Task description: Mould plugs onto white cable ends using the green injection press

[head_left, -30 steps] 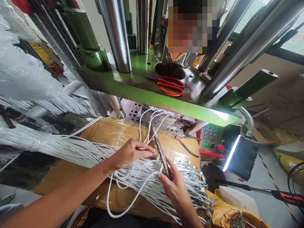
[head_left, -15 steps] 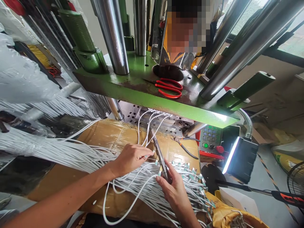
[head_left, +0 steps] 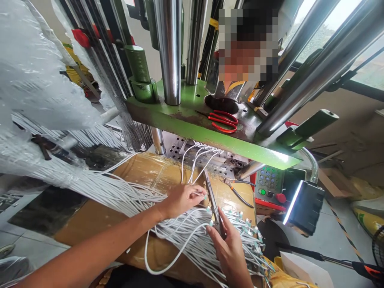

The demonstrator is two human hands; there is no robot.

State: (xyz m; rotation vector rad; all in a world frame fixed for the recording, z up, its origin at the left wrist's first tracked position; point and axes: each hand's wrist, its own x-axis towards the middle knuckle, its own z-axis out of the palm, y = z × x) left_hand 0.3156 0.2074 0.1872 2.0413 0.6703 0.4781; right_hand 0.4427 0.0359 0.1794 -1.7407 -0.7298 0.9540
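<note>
The narrow steel strip (head_left: 213, 204) is what my right hand (head_left: 229, 254) has: my fingers (head_left: 222, 226) close around its lower end, and its long axis runs from there up and away, leaning slightly left, toward the steel mould plate (head_left: 175, 148) under the press. My left hand (head_left: 181, 200) lies just beside the strip's upper half, on its left side, with the fingertips narrowed to a pinch on the end of a thin white cable (head_left: 198, 193). That cable's small teal tip (head_left: 205, 197) sits very near the strip, though I cannot tell whether they touch. So the right hand is on the strip, and the left is close but apart from it. That makes one strip, one pinched cable end and two hands. Below and between my hands lies a bundle of white cables (head_left: 187, 236), too many to count, many ending in teal tips, spread across a taped cardboard counter (head_left: 144, 172). About three white leads (head_left: 195, 160) rise to a row of fittings on the mould plate. Above them, one pair of red-handled scissors (head_left: 223, 121) rests on the green steel platen (head_left: 192, 134). One pair of pliers (head_left: 237, 192) lies to the strip's right, beside a keypad control panel (head_left: 267, 180). A co-worker (head_left: 231, 89) stands behind the press.
</note>
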